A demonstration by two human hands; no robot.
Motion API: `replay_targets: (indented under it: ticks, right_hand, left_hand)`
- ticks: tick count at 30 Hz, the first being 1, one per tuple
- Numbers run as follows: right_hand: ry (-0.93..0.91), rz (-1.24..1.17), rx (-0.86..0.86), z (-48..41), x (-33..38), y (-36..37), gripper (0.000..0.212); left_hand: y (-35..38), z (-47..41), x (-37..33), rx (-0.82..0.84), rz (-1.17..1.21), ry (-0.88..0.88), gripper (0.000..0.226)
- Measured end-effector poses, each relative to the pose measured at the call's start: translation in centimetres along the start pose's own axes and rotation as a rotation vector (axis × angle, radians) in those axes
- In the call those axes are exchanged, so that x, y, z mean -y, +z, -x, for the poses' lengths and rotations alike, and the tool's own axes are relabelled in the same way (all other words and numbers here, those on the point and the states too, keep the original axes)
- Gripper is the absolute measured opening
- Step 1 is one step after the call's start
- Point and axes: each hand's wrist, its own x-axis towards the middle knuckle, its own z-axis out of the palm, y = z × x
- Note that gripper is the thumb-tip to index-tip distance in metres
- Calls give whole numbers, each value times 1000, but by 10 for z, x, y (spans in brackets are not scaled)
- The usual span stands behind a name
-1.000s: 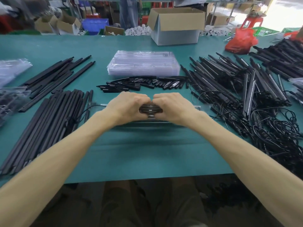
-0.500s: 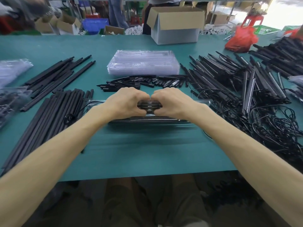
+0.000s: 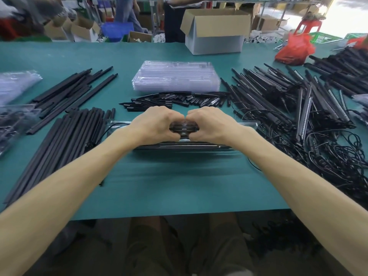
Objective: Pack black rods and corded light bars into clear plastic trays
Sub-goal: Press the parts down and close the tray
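Observation:
A clear plastic tray lies flat on the green table in front of me, with black parts and a cord inside it. My left hand and my right hand meet over its middle, knuckles touching and fingers curled down onto a dark coiled cord in the tray's centre pocket. Long black rods lie in a row to the left. Corded light bars are heaped to the right with tangled cables.
A stack of clear trays sits behind a row of short black pieces. More rods lie at far left, bagged items at the left edge. A cardboard box and a red bag stand at the back. People stand beyond the table.
Both hands stay together over the tray's centre; they have shifted slightly away from me and the tray edge in front of them shows more.

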Motion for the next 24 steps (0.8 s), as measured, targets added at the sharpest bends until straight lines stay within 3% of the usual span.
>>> replay_targets:
  ticks: [10, 18, 22, 24]
  right_hand:
    - [-1, 78, -33, 15, 12, 6, 15]
    - [-83, 239, -329, 70, 33, 74, 12]
    - [-44, 246, -402, 76, 36, 99, 7]
    - [-18, 230, -430, 77, 37, 104, 7]
  left_hand:
    - [6, 15, -12, -58, -120, 59, 19]
    - [66, 65, -26, -279, -338, 222, 16]
    - [89, 75, -26, -320, -345, 194, 3]
    - [96, 77, -26, -367, -327, 169, 11]
